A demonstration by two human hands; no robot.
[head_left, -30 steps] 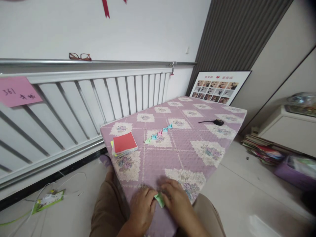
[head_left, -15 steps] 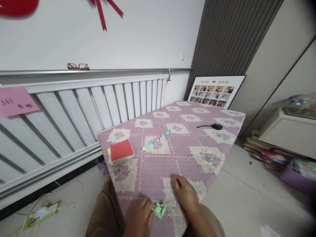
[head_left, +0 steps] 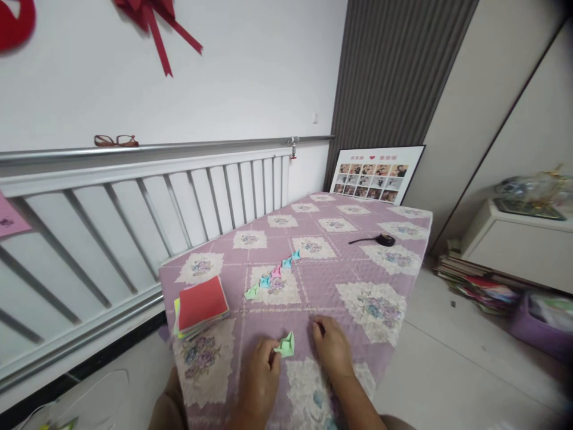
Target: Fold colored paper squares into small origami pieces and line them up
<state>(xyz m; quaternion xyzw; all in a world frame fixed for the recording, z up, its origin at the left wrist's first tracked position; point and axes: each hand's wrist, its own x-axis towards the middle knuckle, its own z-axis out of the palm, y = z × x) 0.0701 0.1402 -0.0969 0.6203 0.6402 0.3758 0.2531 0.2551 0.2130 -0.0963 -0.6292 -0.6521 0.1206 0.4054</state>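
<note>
My left hand (head_left: 260, 377) pinches a small folded green paper piece (head_left: 285, 345) just above the purple quilted tabletop (head_left: 331, 263). My right hand (head_left: 332, 350) rests on the cloth a little to the right of it, fingers loosely curled with nothing in them. Ahead of my hands lies a row of several small folded paper pieces (head_left: 273, 275) in green, blue and pink. A stack of square coloured paper (head_left: 201, 304) with a red sheet on top sits at the left near corner.
A black tape roll (head_left: 384, 240) lies far right on the cloth. A photo board (head_left: 373, 176) leans at the far end. A white slatted rail (head_left: 134, 203) runs along the left, glasses (head_left: 115, 141) on its ledge. Books (head_left: 474, 286) are piled on the floor at right.
My right hand let go of the green piece and moved right onto the cloth. My left hand carried the piece forward. The camera tilted up and left.
</note>
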